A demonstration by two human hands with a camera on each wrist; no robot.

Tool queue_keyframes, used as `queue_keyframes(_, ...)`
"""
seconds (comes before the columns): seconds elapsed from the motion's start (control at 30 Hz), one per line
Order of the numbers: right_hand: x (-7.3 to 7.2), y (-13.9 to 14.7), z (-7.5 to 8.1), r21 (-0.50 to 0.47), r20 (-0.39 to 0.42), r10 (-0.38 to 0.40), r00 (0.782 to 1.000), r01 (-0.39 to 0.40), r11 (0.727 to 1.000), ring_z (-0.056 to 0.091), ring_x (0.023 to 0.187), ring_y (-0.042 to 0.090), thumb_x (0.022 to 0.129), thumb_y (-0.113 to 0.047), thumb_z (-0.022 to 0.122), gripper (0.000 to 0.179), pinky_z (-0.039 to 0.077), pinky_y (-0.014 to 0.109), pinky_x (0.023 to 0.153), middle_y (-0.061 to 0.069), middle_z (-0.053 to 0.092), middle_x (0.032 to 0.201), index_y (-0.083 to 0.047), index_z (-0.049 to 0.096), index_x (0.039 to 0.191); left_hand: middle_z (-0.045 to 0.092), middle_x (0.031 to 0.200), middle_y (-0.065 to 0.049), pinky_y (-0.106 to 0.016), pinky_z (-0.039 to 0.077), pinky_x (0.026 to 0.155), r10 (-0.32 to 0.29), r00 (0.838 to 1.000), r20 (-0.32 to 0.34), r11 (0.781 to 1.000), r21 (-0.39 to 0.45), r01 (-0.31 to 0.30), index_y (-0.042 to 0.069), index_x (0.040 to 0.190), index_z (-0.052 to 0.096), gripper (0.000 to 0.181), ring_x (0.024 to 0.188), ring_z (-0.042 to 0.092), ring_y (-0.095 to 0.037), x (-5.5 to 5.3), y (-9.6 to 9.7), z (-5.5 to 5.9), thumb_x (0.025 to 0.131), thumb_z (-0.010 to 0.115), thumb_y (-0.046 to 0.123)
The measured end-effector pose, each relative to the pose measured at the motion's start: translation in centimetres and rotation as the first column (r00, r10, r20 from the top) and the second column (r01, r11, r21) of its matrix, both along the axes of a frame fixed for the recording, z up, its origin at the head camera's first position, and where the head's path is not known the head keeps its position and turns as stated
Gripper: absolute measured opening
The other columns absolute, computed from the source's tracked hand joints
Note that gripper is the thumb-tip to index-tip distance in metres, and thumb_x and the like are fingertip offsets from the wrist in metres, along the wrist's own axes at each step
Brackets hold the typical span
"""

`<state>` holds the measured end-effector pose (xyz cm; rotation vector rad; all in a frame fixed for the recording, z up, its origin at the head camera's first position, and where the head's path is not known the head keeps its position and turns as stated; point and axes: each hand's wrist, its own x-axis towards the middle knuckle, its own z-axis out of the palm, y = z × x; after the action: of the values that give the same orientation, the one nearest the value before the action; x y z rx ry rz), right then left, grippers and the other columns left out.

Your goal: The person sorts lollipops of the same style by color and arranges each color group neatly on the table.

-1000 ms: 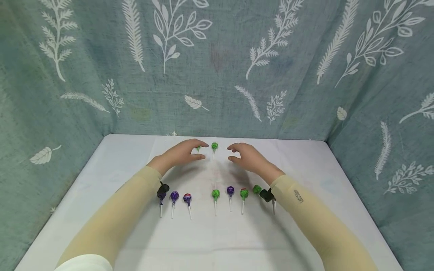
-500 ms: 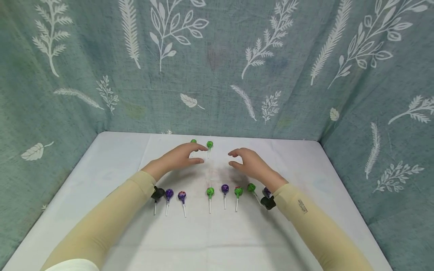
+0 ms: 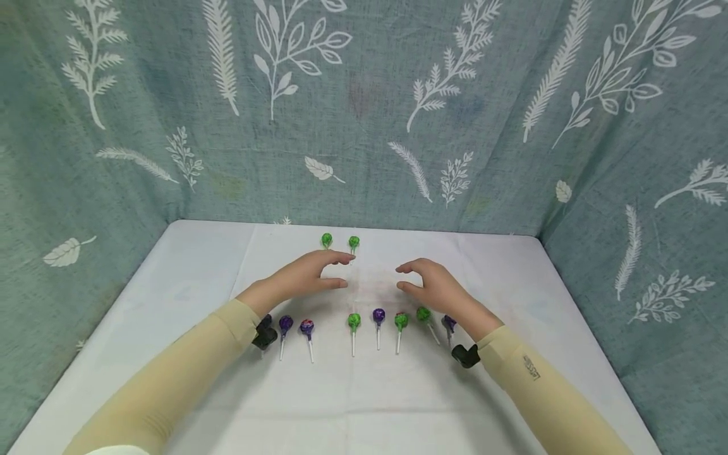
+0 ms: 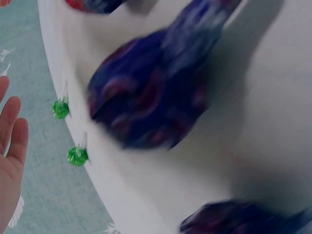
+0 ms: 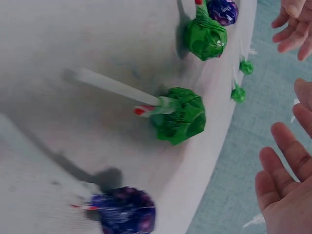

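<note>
My left hand hovers over the table with fingers loosely extended and nothing in them, its fingertips overlapping the stick of a green lollipop in the head view. A second green lollipop lies just left of that one. Facing it, my right hand is also free, thumb and fingers apart. Below the right hand lie a green lollipop with a slanted stick and a purple lollipop. Purple lollipops lie near the left wrist; one is partly hidden by the black wrist camera.
Between the wrists, a green lollipop, a purple lollipop and another green lollipop lie in a row on the white tablecloth. A leaf-patterned curtain stands behind the table and along both sides.
Both hands have drawn back slightly toward the body, and the right hand has shifted a little rightward. The view has tilted slightly. The lollipops lie as before, the back green ones now less covered.
</note>
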<state>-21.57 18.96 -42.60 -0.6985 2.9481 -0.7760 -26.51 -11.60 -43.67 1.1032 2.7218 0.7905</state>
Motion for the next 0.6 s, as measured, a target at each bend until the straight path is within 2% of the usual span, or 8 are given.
queue_keyframes(0.17,1.1,0.9,-0.6,-0.034,0.012,-0.008,1.0,0.009,0.999,0.047,0.113,0.015,0.086,-0.044,0.057,0.035,0.041,0.037,0.091,-0.007,0.053,0.12,-0.028,0.057,0.117,0.047,0.126,0.015,-0.033,0.037,0.094,-0.008,1.0,0.024,1.0,-0.014,0.009,0.035,0.134,0.039,0.06,0.116,0.041,-0.005,0.9,0.3,-0.5,0.08,0.058,0.054)
queue_keyframes(0.37,2.4,1.8,-1.3,-0.046,0.012,-0.005,1.0,0.005,0.999,0.048,0.112,0.018,0.085,-0.044,0.058,0.037,0.041,0.039,0.091,-0.006,0.055,0.116,-0.022,0.06,0.115,0.048,0.126,0.013,-0.036,0.036,0.095,-0.052,0.998,0.024,0.999,-0.01,0.052,0.03,0.134,0.042,0.06,0.118,0.04,-0.008,2.3,0.8,-0.9,0.082,0.055,0.055)
queue_keyframes(0.6,3.0,2.3,-2.3,-0.043,-0.002,0.029,1.0,-0.029,0.999,0.049,0.109,0.019,0.085,-0.038,0.061,0.038,0.04,0.039,0.091,-0.006,0.058,0.111,-0.016,0.061,0.116,0.048,0.123,0.019,-0.039,0.03,0.098,-0.067,0.998,-0.007,0.997,-0.031,0.067,0.027,0.129,0.049,0.052,0.117,0.039,-0.009,3.6,1.2,-1.4,0.083,0.058,0.049)
